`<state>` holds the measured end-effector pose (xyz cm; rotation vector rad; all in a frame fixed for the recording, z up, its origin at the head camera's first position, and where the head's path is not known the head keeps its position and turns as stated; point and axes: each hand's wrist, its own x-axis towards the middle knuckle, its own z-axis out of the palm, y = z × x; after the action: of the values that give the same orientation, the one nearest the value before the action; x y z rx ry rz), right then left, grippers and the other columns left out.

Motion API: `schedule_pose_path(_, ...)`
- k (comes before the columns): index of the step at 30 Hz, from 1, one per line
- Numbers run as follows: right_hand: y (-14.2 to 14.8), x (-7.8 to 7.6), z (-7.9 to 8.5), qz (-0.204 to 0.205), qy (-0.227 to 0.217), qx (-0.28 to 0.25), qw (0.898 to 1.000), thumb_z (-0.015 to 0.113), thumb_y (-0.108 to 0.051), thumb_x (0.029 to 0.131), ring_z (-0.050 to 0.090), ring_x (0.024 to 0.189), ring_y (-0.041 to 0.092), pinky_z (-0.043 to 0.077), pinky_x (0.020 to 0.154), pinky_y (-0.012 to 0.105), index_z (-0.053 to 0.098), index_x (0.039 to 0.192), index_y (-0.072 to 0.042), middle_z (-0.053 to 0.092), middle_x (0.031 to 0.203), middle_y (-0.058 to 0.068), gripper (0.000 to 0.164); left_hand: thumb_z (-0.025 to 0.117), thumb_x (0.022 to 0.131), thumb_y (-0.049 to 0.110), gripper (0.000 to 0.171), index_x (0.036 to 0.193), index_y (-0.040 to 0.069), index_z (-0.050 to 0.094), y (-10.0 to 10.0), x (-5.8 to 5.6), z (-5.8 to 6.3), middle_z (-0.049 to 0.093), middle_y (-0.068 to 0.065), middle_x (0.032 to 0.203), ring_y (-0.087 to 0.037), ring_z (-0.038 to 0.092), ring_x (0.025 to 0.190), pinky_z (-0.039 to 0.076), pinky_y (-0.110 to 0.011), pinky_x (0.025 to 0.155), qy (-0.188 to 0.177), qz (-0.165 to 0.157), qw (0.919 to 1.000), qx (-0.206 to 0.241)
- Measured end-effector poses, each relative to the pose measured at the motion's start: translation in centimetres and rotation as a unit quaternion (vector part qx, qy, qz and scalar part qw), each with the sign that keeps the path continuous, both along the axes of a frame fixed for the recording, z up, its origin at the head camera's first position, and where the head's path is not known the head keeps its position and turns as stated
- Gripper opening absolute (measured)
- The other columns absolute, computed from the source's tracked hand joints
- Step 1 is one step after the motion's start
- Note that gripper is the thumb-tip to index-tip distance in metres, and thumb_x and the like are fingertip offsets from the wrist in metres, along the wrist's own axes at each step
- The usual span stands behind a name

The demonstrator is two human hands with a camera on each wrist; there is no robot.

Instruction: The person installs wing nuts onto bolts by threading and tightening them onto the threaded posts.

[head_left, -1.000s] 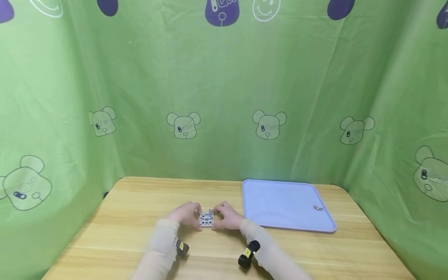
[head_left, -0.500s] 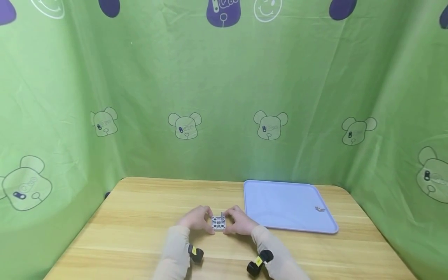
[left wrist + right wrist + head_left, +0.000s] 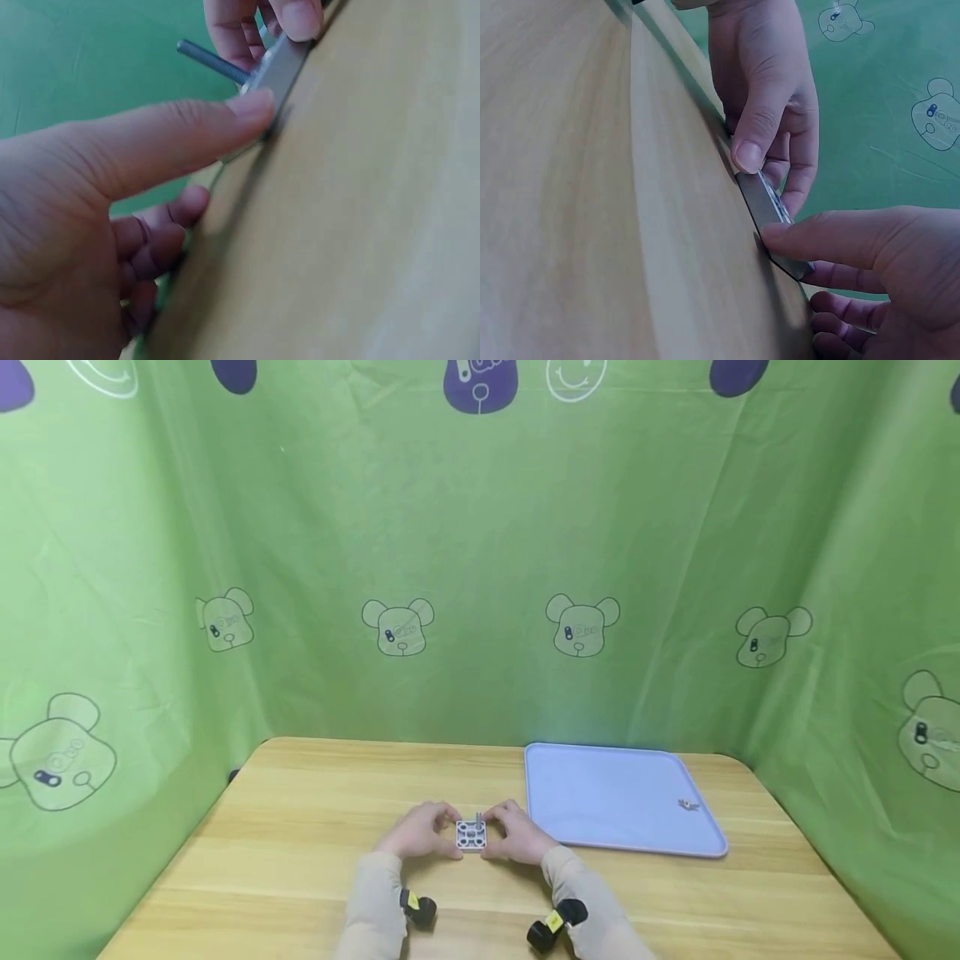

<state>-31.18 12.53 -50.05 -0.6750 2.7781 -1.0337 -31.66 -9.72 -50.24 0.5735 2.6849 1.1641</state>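
A small square grey metal block (image 3: pixel 471 842) with several round holes in its top lies between the two hands, close over the table. From its far right corner a threaded metal rod (image 3: pixel 214 61) stands up. My left hand (image 3: pixel 420 832) grips the block's left side, its thumb on the near edge and fingers curled behind. On the opposite side my right hand (image 3: pixel 521 835) grips it the same way. The right wrist view shows both thumbs against the block's long near face (image 3: pixel 759 202), while the rod is hidden there.
A pale blue tray (image 3: pixel 600 793) stands at the back right, with a small metal wing-shaped piece (image 3: pixel 687 805) on its right part. All stands on a wooden table (image 3: pixel 300 827) enclosed by a green curtain (image 3: pixel 480 693).
Both hands have carried the metal block to the right and slightly nearer, mostly in the first half second. Since then they have stayed almost still, both gripping it.
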Motion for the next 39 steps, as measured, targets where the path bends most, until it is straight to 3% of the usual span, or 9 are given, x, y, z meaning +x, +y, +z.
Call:
schedule_pose_path(8, 0.1, -0.1, 0.1, 0.007, 0.011, -0.007, 1.0, 0.08, -0.021, 0.072, 0.055, 0.109, 0.033, 0.043, 0.1, 0.056, 0.061, 0.119, -0.001, 0.055, 0.116, 0.015, 0.055, 0.086, 0.064, 0.031, 0.052, 0.112, 0.02, 0.067, -0.3, 0.0, -0.9, 0.064, -0.005, 0.111, -0.022, 0.056, 0.103, 0.044, -0.054, 0.091, 0.019, 0.013, 0.9994, 0.024)
schedule_pose_path(12, 0.6, -0.3, 0.6, 0.027, 0.003, -0.021, 0.999, 0.079, -0.019, 0.073, 0.056, 0.1, 0.026, 0.048, 0.09, 0.045, 0.06, 0.121, 0.001, 0.058, 0.112, 0.015, 0.055, 0.087, 0.063, 0.032, 0.052, 0.11, 0.023, 0.067, -0.3, 0.1, -0.9, 0.064, -0.002, 0.11, -0.021, 0.055, 0.103, 0.043, -0.054, 0.092, 0.019, 0.024, 0.9993, 0.021)
schedule_pose_path(18, 3.0, -0.6, 2.5, 0.062, -0.036, -0.053, 0.996, 0.075, -0.018, 0.08, 0.062, 0.098, 0.029, 0.051, 0.086, 0.04, 0.054, 0.129, 0.002, 0.06, 0.12, 0.024, 0.057, 0.087, 0.064, 0.033, 0.053, 0.112, 0.021, 0.067, -0.3, 0.0, -0.9, 0.064, -0.002, 0.11, -0.021, 0.054, 0.104, 0.041, -0.056, 0.094, 0.017, 0.025, 0.9993, 0.023)
schedule_pose_path(24, 6.5, -1.1, 4.5, 0.069, -0.022, -0.099, 0.992, 0.071, -0.017, 0.086, 0.062, 0.102, 0.029, 0.049, 0.088, 0.029, 0.05, 0.132, 0.005, 0.059, 0.119, 0.027, 0.055, 0.087, 0.064, 0.032, 0.054, 0.113, 0.019, 0.067, -0.5, 0.3, -0.8, 0.064, -0.002, 0.11, -0.021, 0.053, 0.105, 0.04, -0.057, 0.096, 0.013, 0.027, 0.9993, 0.024)
schedule_pose_path(33, 11.6, -0.6, 7.2, -0.007, -0.009, -0.169, 0.986, 0.07, -0.017, 0.088, 0.06, 0.11, 0.032, 0.05, 0.088, 0.023, 0.05, 0.135, 0.0, 0.06, 0.124, 0.023, 0.055, 0.087, 0.064, 0.03, 0.055, 0.113, 0.018, 0.067, -0.6, 0.6, -1.0, 0.063, -0.001, 0.107, -0.021, 0.053, 0.104, 0.039, -0.058, 0.096, 0.006, 0.022, 0.9994, 0.026)
schedule_pose_path(39, 15.1, -0.4, 8.3, -0.065, 0.02, -0.179, 0.982, 0.068, -0.019, 0.09, 0.059, 0.114, 0.022, 0.049, 0.089, 0.021, 0.05, 0.135, -0.002, 0.059, 0.129, 0.021, 0.052, 0.087, 0.063, 0.032, 0.053, 0.112, 0.022, 0.067, 0.0, -0.1, -1.1, 0.063, 0.0, 0.108, -0.02, 0.053, 0.103, 0.04, -0.057, 0.096, 0.009, 0.019, 0.9994, 0.029)
